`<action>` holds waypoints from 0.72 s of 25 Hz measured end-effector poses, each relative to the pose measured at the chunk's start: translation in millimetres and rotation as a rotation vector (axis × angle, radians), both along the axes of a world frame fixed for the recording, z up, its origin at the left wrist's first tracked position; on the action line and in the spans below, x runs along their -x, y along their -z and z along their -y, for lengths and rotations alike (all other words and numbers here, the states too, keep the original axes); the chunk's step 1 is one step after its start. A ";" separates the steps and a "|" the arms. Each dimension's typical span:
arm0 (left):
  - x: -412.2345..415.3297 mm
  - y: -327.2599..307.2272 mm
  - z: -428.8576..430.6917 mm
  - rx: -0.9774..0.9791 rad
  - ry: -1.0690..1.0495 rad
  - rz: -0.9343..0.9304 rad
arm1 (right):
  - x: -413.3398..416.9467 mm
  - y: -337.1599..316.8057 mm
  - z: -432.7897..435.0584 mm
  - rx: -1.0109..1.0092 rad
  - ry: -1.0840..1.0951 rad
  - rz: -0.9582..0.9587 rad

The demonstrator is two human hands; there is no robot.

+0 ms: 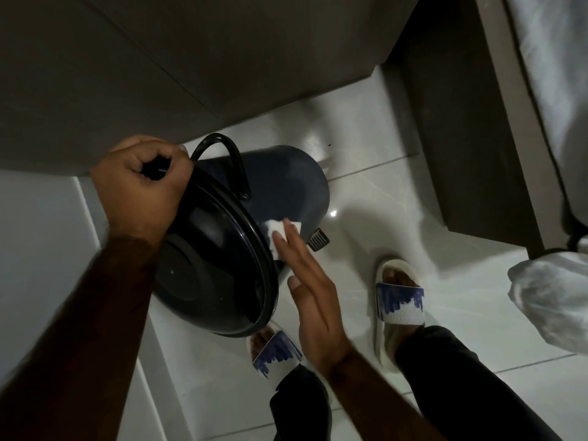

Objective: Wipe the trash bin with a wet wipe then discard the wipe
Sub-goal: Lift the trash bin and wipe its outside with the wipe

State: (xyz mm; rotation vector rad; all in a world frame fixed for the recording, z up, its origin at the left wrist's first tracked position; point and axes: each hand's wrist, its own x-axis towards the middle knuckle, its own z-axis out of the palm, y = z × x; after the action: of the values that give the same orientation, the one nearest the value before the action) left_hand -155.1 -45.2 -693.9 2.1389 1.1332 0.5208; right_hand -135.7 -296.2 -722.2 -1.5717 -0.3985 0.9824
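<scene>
Item: our round dark-blue plastic trash bin (286, 183), tilted towards us over the glossy pale tiled floor (366, 198), black lid (210, 265) on and facing the camera, thin black wire handle (229, 154) arched above the rim, ribbed foot pedal (319, 238) jutting from its lower side near the floor. Against the bin's side wall, just past the lid rim, we press a small white folded wet wipe (280, 232); our right hand (311, 307) lies flat on it, fingers extended and held close together, thumb set apart, the fingertips covering part of the wipe. Our left hand (140, 189) is curled in a fist over the top edge of the bin, fingers wrapped tight around what looks like the lid rim or the handle's base; which of the two we cannot tell. Below: our feet in white slides with blue-streaked straps, one (399, 300) beside the pedal, the other (275, 351) under the lid's lower edge, dark trouser legs above them. Surroundings: grey-brown cabinet front (127, 74) behind the bin, a dark plinth (461, 138) to the right, crumpled pale plastic sheeting (547, 300) at the far right
</scene>
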 end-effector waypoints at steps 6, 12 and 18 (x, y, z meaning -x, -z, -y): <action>2.0 0.6 -3.9 0.013 0.016 0.018 | -20.5 9.9 -32.6 -0.079 -0.017 0.068; 0.2 1.5 1.7 0.005 0.002 0.005 | -37.2 37.7 -33.8 0.130 0.113 -0.015; 5.9 2.0 -3.6 0.023 0.023 -0.010 | -1.0 27.1 -22.0 0.001 0.062 0.079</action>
State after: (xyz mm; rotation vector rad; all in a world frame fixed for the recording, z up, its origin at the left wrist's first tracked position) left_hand -161.0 -41.6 -695.9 2.1345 1.1129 0.4848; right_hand -134.7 -274.3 -749.3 -1.6182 -0.4020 0.8752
